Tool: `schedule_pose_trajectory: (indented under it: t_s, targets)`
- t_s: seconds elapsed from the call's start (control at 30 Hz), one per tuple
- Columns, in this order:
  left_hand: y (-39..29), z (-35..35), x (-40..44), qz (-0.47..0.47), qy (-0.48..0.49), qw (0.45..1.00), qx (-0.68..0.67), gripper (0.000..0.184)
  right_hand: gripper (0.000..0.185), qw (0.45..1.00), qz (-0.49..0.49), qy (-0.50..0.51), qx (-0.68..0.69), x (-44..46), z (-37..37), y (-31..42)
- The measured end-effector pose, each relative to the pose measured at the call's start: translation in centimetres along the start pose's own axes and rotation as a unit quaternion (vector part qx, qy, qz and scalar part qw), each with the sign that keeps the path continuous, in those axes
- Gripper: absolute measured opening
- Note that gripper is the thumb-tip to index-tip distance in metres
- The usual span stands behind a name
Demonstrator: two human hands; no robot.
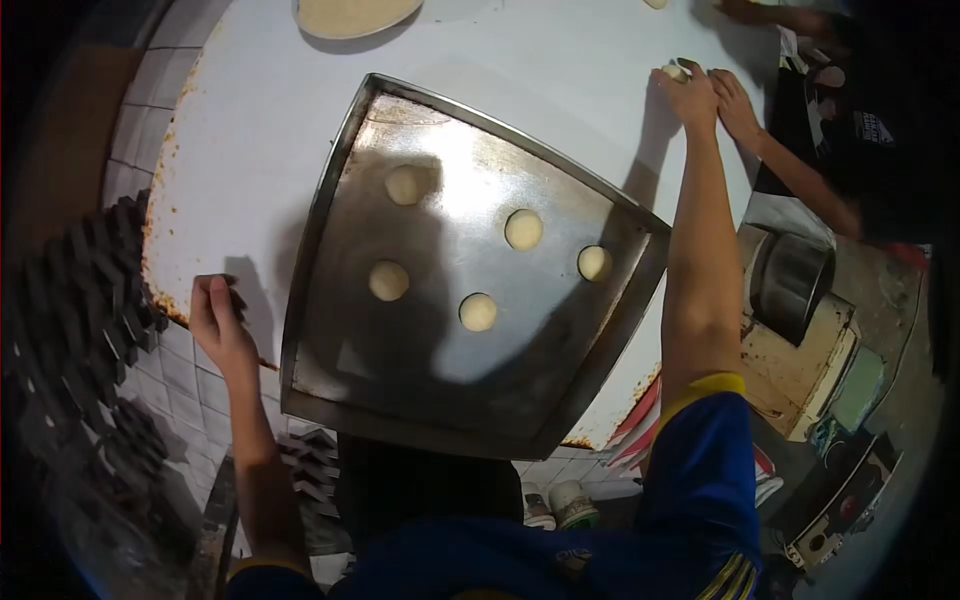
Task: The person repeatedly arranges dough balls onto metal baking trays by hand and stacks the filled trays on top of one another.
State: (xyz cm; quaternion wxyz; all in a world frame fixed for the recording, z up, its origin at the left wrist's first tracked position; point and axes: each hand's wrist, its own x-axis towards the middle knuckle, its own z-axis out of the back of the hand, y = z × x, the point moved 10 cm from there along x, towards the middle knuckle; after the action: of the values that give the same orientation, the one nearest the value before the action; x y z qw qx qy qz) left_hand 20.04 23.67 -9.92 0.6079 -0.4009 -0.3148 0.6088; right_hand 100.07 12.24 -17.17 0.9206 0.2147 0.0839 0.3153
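A large metal tray (pixel 430 370) lies on the white table, with several round dough balls spread over it, one of them (pixel 523 229) right of its middle. My right hand (pixel 690 92) reaches past the tray's right side to the far table area, its fingers closed around a small dough ball (pixel 676 74). To the left of the tray, my left hand (pixel 222 318) hangs near the table's rusty edge. Its fingers are curled together, and whether they hold anything is hidden.
A plate (pixel 357 17) of pale material stands at the top of the table (pixel 250 110). Across the right side, a co-worker's hand (pixel 738 108) is close beside my right hand. A dark metal pot (pixel 792 280) sits at the right, off the table.
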Motion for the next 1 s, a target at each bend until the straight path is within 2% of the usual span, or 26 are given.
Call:
schedule_pose_trajectory:
  t_s: [0.07,0.13,0.2,0.23,0.27,0.3,0.33,0.37,0.4,0.47,0.53,0.6,0.67,0.73,0.77,0.8,0.83,0.87,0.9,1.0]
  targets:
    - [1.5,0.5,0.6,-0.093,-0.017,0.989,0.113,0.024,0.073,0.985,0.11,-0.043,-0.125,2.6,-0.8,-0.3]
    - [4.2,-0.6,1.1,-0.109,-0.006,0.98,0.166,0.021,0.058,0.972,0.198,0.113,-0.057,5.4,-0.1,-1.7]
    - [2.9,-2.4,1.3,-0.181,0.013,0.969,0.165,0.018,0.052,0.967,0.15,0.11,0.172,-2.3,3.0,4.2]
    - [3.7,-1.8,1.4,-0.132,0.019,0.98,0.146,0.017,0.05,0.945,0.13,0.103,0.282,-6.5,4.7,7.6]
    - [4.6,-1.3,1.4,-0.12,0.028,0.982,0.146,0.016,0.047,0.944,0.165,0.112,0.264,-12.1,5.5,12.2]
    - [3.4,-1.6,1.3,-0.154,0.024,0.973,0.171,0.016,0.043,0.96,0.168,0.125,0.184,-17.7,6.5,16.4]
    - [1.7,-1.8,1.0,-0.187,0.021,0.962,0.196,0.016,0.042,0.95,0.186,0.163,0.19,-23.3,6.1,19.7]
    - [1.3,-1.1,0.6,-0.191,0.013,0.958,0.212,0.015,0.042,0.926,0.113,0.26,0.251,-29.2,4.1,21.8]
    - [1.1,-1.2,0.6,-0.2,0.014,0.956,0.213,0.015,0.041,0.894,0.11,0.318,0.296,-35.0,2.7,23.6]
    - [1.4,-0.7,0.7,-0.199,0.016,0.956,0.216,0.015,0.042,0.84,0.193,0.409,0.3,-44.3,0.0,29.5]
    - [2.8,-0.2,0.7,-0.19,0.008,0.96,0.207,0.015,0.038,0.827,0.239,0.413,0.297,-50.0,-3.4,32.2]
    - [2.3,-0.1,-0.3,-0.294,0.0,0.932,0.214,0.015,0.039,0.832,0.241,0.422,0.268,-53.9,-6.5,33.0]
    - [1.4,0.5,-0.9,-0.259,-0.008,0.946,0.194,0.013,0.039,0.837,0.248,0.427,0.236,-56.3,-8.5,33.2]
    - [1.2,1.0,-1.1,-0.224,-0.01,0.959,0.171,0.012,0.043,0.845,0.382,0.356,0.112,-58.8,-8.8,34.3]
    - [0.8,1.4,-1.5,-0.259,-0.025,0.955,0.142,0.011,0.052,0.827,0.434,0.356,0.038,-60.0,-9.7,34.4]
    - [0.4,1.8,-1.9,-0.294,-0.041,0.948,0.114,0.011,0.052,0.822,0.439,0.362,0.033,-60.8,-10.3,34.4]
    - [0.5,1.9,-2.2,-0.32,-0.055,0.939,0.113,0.011,0.061,0.815,0.486,0.314,-0.018,-61.6,-9.9,35.1]
    - [1.0,2.1,-2.2,-0.308,-0.059,0.943,0.111,0.011,0.073,0.802,0.53,0.265,-0.067,-62.5,-9.7,35.5]
    - [1.0,2.2,-2.3,-0.319,-0.052,0.941,0.103,0.011,0.095,0.789,0.532,0.291,-0.097,-63.3,-11.5,34.4]
    - [1.8,1.9,-2.7,-0.317,-0.04,0.943,0.09,0.011,0.095,0.775,0.555,0.288,-0.092,-64.6,-13.2,33.2]
